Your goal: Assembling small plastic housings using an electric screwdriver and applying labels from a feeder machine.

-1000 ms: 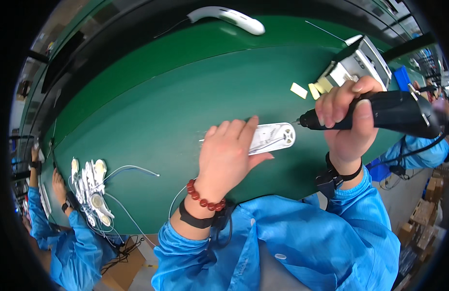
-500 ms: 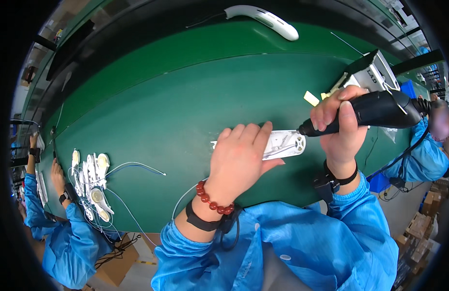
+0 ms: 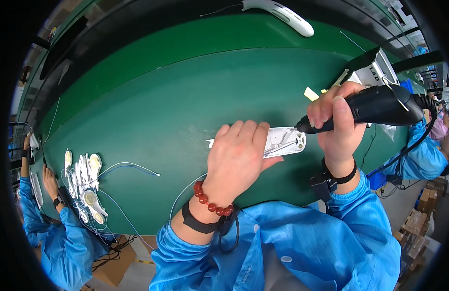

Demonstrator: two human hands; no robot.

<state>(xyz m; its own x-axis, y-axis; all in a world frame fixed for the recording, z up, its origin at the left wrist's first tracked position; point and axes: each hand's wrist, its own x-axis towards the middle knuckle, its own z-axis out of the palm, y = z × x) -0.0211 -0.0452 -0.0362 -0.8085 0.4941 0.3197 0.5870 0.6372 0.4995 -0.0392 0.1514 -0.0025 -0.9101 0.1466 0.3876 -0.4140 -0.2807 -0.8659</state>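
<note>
My left hand is closed over a long white plastic housing, pressing it against the green tabletop. The housing's right end, with a round spoked opening, sticks out beyond my fingers, while its middle is covered by the hand. In my right hand is a black corded electric screwdriver, held almost level with the fingers wrapped round its front part. The tool's tip meets the far edge of the housing near the round opening; whether a screw sits there is too small to tell.
At left lies a cluster of white plastic parts with wires, beside a co-worker's hand. A curved white housing rests at the far side. A black and white box and yellow pieces are at the far right.
The view has shifted a little, so the background things sit differently in the picture. My hands keep their hold on the housing and the screwdriver, whose tip stays at the housing's edge.
</note>
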